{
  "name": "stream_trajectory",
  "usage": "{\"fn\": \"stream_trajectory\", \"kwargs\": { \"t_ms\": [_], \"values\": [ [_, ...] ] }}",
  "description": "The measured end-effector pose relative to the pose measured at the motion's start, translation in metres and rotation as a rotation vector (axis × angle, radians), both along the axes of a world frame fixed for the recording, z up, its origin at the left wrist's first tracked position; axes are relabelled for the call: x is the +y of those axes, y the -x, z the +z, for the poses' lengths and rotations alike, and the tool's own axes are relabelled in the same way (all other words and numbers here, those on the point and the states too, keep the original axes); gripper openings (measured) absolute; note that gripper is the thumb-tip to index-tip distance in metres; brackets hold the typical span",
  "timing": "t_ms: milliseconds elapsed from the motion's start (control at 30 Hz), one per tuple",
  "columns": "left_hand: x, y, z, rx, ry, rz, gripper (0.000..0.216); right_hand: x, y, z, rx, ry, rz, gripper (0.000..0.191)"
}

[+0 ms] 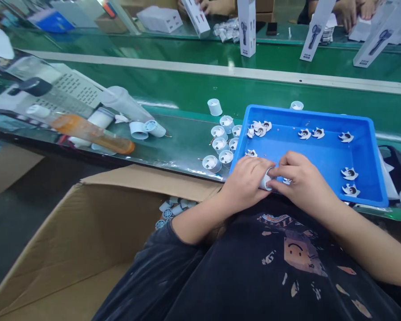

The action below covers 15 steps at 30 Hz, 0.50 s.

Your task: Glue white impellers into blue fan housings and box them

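My left hand (pixel 245 180) is wrapped round a small pale-blue cylindrical fan housing (pixel 265 182), held at the near edge of the blue tray (pixel 376 151). At the housing's open end, the thumb and bent fingers of my right hand (pixel 300 176) are closed together; whatever they pinch is hidden. White fan impellers (pixel 349 173) lie scattered in the tray, one partly hidden behind my right fingers. Left of the tray stands a cluster of similar housings (pixel 219 145) with white impellers inside, some with thin wires showing.
An open cardboard box (pixel 70 227) with more housings sits below the bench at left. On the bench lie a bottle of orange liquid (pixel 90 129) and two loose housings (pixel 147 129). Printed boxes (pixel 246 29) stand across the green bench, near other people's hands (pixel 354 13).
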State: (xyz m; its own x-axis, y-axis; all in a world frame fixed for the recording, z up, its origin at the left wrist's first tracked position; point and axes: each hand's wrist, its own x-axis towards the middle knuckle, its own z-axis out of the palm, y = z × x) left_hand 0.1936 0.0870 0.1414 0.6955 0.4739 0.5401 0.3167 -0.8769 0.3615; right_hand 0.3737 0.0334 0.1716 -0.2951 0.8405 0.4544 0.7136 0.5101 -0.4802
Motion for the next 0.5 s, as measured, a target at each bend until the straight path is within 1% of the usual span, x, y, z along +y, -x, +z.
{"fn": "stream_trajectory", "kwargs": {
  "t_ms": [67, 133, 200, 267, 300, 333, 367, 400, 433, 467, 500],
  "values": [
    [-0.008, -0.003, -0.002, -0.055, -0.030, 0.052, 0.025, 0.005, 0.006, -0.002, 0.021, -0.040, 0.026, 0.009],
    [-0.014, -0.005, 0.000, -0.112, -0.034, 0.083, 0.026, 0.007, 0.009, 0.000, 0.075, -0.045, 0.034, 0.015],
    [-0.014, -0.004, 0.007, -0.135, -0.026, 0.040, 0.030, 0.004, 0.004, 0.004, 0.101, -0.049, 0.023, 0.023],
    [0.002, 0.002, 0.016, -0.095, -0.022, -0.015, 0.042, -0.007, -0.010, 0.008, 0.128, -0.035, 0.007, 0.024],
    [0.017, 0.006, 0.020, -0.058, -0.021, 0.000, 0.050, -0.015, -0.020, 0.008, 0.151, -0.029, -0.030, 0.023],
    [0.037, 0.011, 0.023, -0.017, -0.015, 0.050, 0.058, -0.024, -0.031, 0.007, 0.176, -0.030, -0.095, 0.022],
    [0.061, 0.014, 0.025, 0.017, 0.003, 0.129, 0.062, -0.033, -0.042, 0.003, 0.200, -0.035, -0.181, 0.023],
    [0.088, 0.015, 0.025, 0.043, 0.038, 0.228, 0.064, -0.043, -0.051, -0.002, 0.223, -0.051, -0.292, 0.023],
    [0.117, 0.014, 0.024, 0.075, 0.095, 0.316, 0.064, -0.051, -0.058, -0.008, 0.238, -0.062, -0.365, 0.023],
    [0.146, 0.009, 0.022, 0.111, 0.157, 0.391, 0.067, -0.057, -0.062, -0.014, 0.250, -0.072, -0.410, 0.022],
    [0.173, 0.001, 0.018, 0.155, 0.211, 0.456, 0.071, -0.061, -0.063, -0.019, 0.256, -0.080, -0.418, 0.020]
  ]
}}
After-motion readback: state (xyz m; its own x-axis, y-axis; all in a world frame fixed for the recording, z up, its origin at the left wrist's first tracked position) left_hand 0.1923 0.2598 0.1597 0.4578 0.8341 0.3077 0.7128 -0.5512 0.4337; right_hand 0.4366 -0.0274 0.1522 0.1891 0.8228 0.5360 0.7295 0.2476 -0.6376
